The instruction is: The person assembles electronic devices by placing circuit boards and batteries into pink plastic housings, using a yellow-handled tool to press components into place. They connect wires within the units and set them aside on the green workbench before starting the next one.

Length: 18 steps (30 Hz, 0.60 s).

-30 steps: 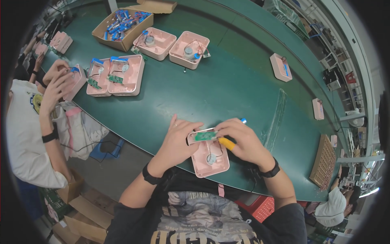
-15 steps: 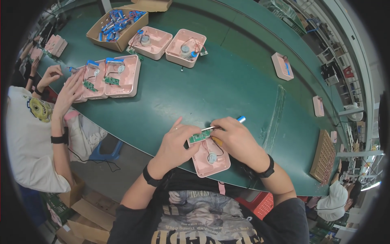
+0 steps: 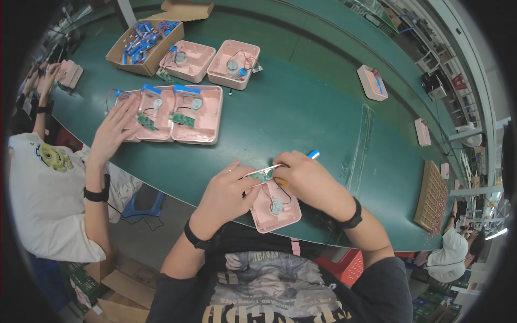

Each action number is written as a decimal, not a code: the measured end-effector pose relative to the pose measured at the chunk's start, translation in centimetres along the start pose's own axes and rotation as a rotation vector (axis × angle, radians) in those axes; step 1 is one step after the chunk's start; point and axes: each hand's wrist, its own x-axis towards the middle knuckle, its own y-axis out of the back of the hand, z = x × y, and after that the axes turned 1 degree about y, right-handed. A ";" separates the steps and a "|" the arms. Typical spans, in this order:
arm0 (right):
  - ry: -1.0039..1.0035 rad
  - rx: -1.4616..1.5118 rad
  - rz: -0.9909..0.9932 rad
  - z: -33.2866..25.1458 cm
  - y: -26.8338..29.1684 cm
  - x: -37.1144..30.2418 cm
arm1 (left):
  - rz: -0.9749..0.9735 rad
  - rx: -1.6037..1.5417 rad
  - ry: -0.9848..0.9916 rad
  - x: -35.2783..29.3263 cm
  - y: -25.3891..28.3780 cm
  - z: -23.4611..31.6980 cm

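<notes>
Now your left hand [image 3: 226, 196] pinches the near end of a small green circuit board [image 3: 263, 174], held over the shallow pink plastic tray [image 3: 276, 207] at the green surface's [image 3: 301, 113] edge — your right hand [image 3: 307, 180] grips its other end, closed around a blue-tipped tool [image 3: 313, 154].

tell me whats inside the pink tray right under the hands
The pink tray holds a small round silver part with thin wires. The right hand covers its far end, so anything there is hidden.

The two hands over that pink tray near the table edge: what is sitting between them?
In the head view, a small green circuit board lies between the left hand and right hand, above the pink tray; both hands pinch it.
</notes>
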 end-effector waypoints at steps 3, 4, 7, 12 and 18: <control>-0.004 0.089 0.073 1.6 0.7 -1.0 | 0.060 0.015 -0.009 -0.1 -0.3 0.1; -0.040 0.092 0.131 2.3 1.2 -1.5 | 0.093 0.026 -0.012 -0.1 -0.3 0.2; -0.108 0.043 0.123 3.2 1.5 -2.4 | 0.164 0.053 0.039 -0.4 -0.5 0.7; -0.172 -0.019 0.181 1.0 0.9 -3.9 | 0.254 0.083 0.075 -0.8 -1.3 0.9; -0.125 -0.103 0.353 -3.1 -1.2 -3.9 | 0.277 0.142 0.096 -0.8 -1.8 1.2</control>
